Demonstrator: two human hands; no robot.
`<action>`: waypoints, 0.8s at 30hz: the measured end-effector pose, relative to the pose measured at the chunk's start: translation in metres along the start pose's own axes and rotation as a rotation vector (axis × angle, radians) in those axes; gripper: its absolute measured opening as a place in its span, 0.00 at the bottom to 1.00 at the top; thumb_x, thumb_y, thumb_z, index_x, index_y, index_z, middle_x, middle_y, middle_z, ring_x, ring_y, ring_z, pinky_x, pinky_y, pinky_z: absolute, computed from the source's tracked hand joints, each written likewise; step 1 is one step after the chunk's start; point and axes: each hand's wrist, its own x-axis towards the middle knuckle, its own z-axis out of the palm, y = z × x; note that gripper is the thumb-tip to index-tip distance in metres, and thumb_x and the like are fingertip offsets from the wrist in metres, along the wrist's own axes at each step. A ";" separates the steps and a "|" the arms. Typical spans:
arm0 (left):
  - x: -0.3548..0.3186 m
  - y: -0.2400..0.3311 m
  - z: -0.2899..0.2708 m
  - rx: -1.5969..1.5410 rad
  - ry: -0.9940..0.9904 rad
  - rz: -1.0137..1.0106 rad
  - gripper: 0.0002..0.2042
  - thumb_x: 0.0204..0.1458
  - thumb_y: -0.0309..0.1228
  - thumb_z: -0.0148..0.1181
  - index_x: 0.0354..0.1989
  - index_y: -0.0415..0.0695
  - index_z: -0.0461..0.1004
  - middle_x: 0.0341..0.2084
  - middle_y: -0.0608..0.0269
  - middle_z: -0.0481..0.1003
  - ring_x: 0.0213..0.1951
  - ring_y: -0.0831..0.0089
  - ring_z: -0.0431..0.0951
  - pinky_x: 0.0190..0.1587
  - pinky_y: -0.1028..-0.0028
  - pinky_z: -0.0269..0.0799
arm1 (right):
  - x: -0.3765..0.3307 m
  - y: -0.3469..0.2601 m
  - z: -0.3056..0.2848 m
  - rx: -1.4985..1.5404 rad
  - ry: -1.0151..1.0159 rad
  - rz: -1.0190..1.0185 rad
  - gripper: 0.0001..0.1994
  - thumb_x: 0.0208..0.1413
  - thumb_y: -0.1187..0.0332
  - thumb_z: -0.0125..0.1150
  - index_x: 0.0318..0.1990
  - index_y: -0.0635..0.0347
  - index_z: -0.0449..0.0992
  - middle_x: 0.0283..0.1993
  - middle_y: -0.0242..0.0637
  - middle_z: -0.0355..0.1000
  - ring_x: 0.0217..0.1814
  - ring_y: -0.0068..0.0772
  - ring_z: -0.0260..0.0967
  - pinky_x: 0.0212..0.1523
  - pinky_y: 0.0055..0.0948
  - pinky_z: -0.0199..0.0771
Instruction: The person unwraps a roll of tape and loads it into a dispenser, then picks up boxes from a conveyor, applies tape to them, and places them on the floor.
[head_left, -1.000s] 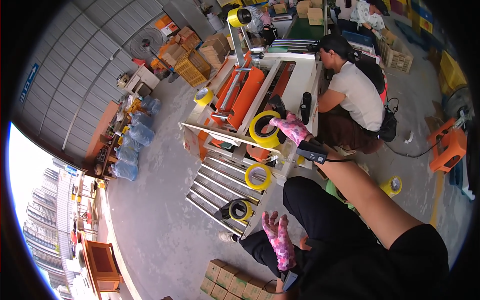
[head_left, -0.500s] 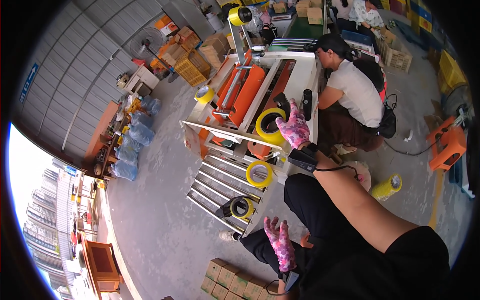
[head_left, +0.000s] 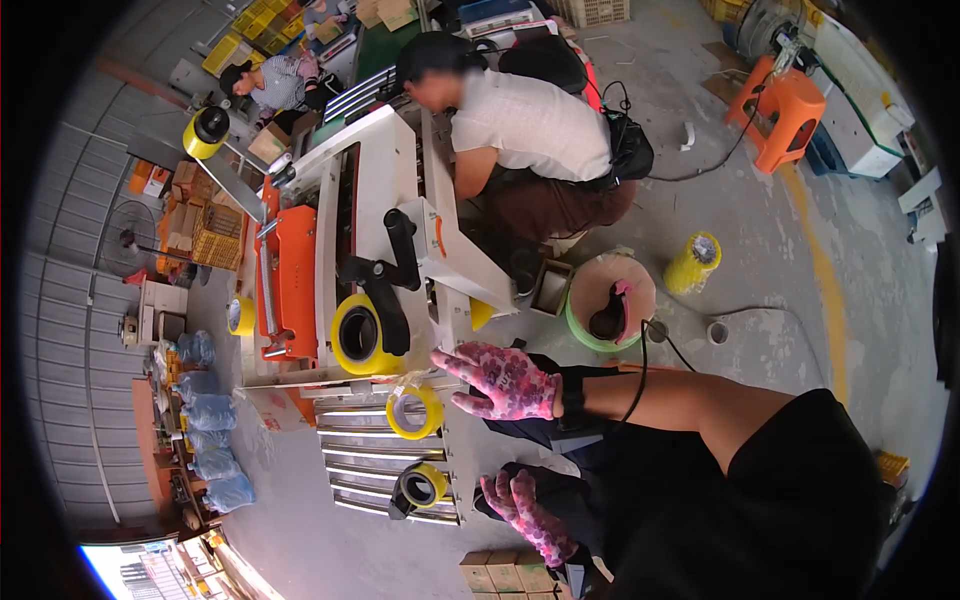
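Note:
My right hand (head_left: 505,382), in a pink patterned glove, is held out with fingers spread and holds nothing. Its fingertips come close to a yellow tape roll (head_left: 434,413) that lies by the near end of a white and orange machine (head_left: 292,260). Just beyond, another yellow tape roll (head_left: 380,363) stands at the machine beside a black crank handle (head_left: 402,245). My left hand (head_left: 530,518), gloved alike, is low over my dark-clothed leg, fingers apart and nothing in them. A third tape roll (head_left: 440,487), with a black part, sits on the metal rollers (head_left: 360,462).
A person (head_left: 535,120) crouches at the machine's right side. A bucket (head_left: 578,318), wrapped tape rolls (head_left: 690,265), a cable and an orange stool (head_left: 778,115) stand to the right. Small cartons (head_left: 505,572) are stacked near my left hand. Another person (head_left: 275,85) sits beyond.
My view has swung to the right. My right hand has come away from the tape roll on the machine, back toward me. The left hand stays low with fingers apart.

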 end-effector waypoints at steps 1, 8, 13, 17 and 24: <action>0.007 -0.016 -0.013 0.020 -0.013 -0.022 0.31 0.56 0.33 0.56 0.66 0.46 0.51 0.57 0.50 0.61 0.46 0.62 0.72 0.50 0.66 0.70 | -0.029 0.026 -0.002 -0.051 -0.038 0.082 0.28 0.55 0.60 0.58 0.63 0.53 0.61 0.51 0.45 0.68 0.53 0.47 0.68 0.51 0.41 0.70; 0.003 -0.014 0.048 0.123 -0.032 -0.199 0.33 0.52 0.30 0.59 0.66 0.43 0.52 0.54 0.52 0.61 0.46 0.66 0.71 0.51 0.70 0.66 | -0.229 0.275 -0.051 -0.709 -0.167 0.852 0.15 0.48 0.67 0.57 0.45 0.57 0.71 0.41 0.45 0.71 0.44 0.48 0.71 0.45 0.43 0.72; 0.002 -0.004 0.114 0.223 -0.139 -0.234 0.30 0.56 0.27 0.56 0.66 0.41 0.52 0.56 0.53 0.59 0.48 0.68 0.70 0.55 0.72 0.63 | -0.224 0.297 -0.020 -0.067 -0.135 1.372 0.17 0.51 0.61 0.58 0.45 0.61 0.70 0.45 0.47 0.70 0.47 0.50 0.70 0.47 0.42 0.72; -0.007 -0.015 0.154 0.257 -0.366 -0.231 0.29 0.55 0.26 0.56 0.65 0.42 0.54 0.56 0.52 0.61 0.50 0.67 0.70 0.55 0.71 0.64 | -0.331 0.401 -0.019 -0.252 0.100 1.433 0.15 0.56 0.60 0.53 0.43 0.63 0.68 0.43 0.48 0.71 0.43 0.50 0.72 0.41 0.40 0.73; 0.001 -0.020 0.133 0.263 -0.333 -0.073 0.28 0.55 0.20 0.54 0.65 0.42 0.54 0.56 0.58 0.62 0.49 0.73 0.70 0.54 0.76 0.63 | -0.205 0.259 -0.054 0.022 0.097 1.156 0.24 0.53 0.67 0.50 0.59 0.63 0.62 0.48 0.49 0.72 0.50 0.46 0.70 0.50 0.35 0.70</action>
